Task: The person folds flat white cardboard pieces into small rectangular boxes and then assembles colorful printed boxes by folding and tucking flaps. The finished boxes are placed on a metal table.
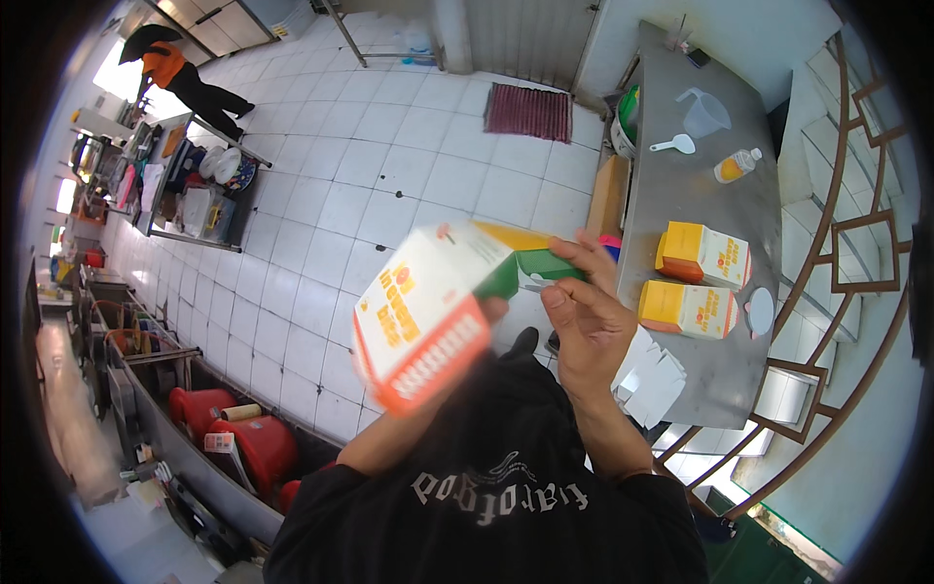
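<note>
White-and-orange carton (423, 311) is gripped by both raised hands, right hand (584, 316) pinching its green flap (525, 271), left hand (491, 313) underneath.

Two cartons (696, 282) on table (681, 195), right of held carton (428, 311).

So the person's wearing a black top, looks like a hoodie or sweatshirt, loose and a bit rumpled across the chest. There's pale grey lettering in a curly script printed across the front, seen upside down from up here, with a little swirl ornament above it. Sleeves are black too and pushed up well back from the fingers, so both forearms are bare from about the elbow down. Right hand (589, 326) is bare, no glove, no ring I can make out; the left hand is mostly hidden. Below the fingers a dark shoe tip pokes out.
</note>
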Demonstrator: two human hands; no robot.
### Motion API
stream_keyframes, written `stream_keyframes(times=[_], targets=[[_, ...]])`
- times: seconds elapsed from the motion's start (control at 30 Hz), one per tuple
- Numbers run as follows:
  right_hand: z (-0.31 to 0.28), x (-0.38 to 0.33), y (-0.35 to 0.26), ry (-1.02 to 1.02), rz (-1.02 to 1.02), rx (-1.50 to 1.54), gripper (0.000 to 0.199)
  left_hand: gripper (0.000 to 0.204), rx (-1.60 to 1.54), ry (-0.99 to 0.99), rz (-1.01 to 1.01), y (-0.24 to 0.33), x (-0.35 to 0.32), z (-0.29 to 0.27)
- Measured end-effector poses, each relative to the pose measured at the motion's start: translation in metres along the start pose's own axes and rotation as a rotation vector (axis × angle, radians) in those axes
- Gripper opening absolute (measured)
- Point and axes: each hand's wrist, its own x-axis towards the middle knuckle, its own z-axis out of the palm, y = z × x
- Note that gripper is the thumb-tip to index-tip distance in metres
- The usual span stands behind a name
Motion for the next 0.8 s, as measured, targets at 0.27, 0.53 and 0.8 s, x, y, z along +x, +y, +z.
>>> stream_keyframes(times=[0.27,0.53,0.8], targets=[[0.011,-0.004,-0.015,-0.099,0.082,-0.005,0.012,0.059,-0.138,-0.13,0.043,-0.002,-0.014,-0.012],[0.011,0.013,-0.013,-0.217,-0.112,-0.169,0.014,0.06,-0.131,-0.106,0.176,-0.022,-0.014,-0.009],[0.027,-0.008,0.016,-0.058,-0.39,-0.171,0.026,0.069,0.1,-0.351,0.041,-0.018,-0.03,-0.017]])
